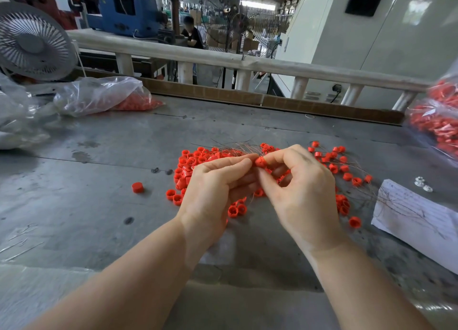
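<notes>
I have both hands up over the near side of the pile of red caps [190, 166], which lies spread on the grey desk [99, 156]. Between them sits one red cap [260, 161], held just above the middle of the pile. The right hand [300, 180] pinches it with thumb and forefinger curled round its right side, and the other fingers are bent loosely underneath. The left hand [218, 183] meets the cap from the left with its fingertips bunched and pressed against it, so it grips the same cap. I cannot tell whether a wire runs between those fingertips.

A bundle of thin wires [235, 146] lies across the far edge of the pile and fans out to both sides. More strands trail through the caps on the pile's right side. A single cap [137, 187] stands on its own to the left of the pile.

To the right of the pile lies a sheet of lined paper [416, 215], and a few small pale parts [422, 183] sit on that side too, slightly farther back. Far behind the pile to the left is a clear plastic bag [99, 96] holding red pieces, with a white fan [32, 42] beyond it. Far right of the pile, at the edge of my view, a second bag [438, 123] is full of red parts.
</notes>
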